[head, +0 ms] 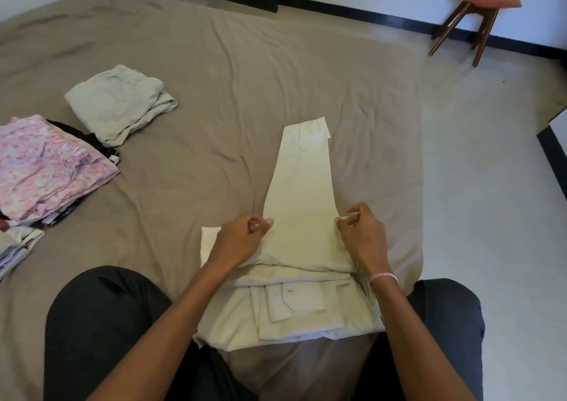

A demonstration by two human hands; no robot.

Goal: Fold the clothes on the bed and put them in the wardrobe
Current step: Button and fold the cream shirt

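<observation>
A cream shirt [300,204] lies on the brown bed [190,63] right in front of me, its body folded in a wad near my knees and one long sleeve stretched away from me. My left hand [242,238] pinches the sleeve's left edge where it meets the folded body. My right hand [363,235] pinches the right edge at the same height. A buttoned cuff [294,304] lies on the folded part between my forearms.
A folded pale green garment [119,103] lies at the left. A pink floral folded cloth [46,164] tops a stack at the left edge, with more folded cloth [15,247] below. An orange chair [478,4] stands on the floor at the far right.
</observation>
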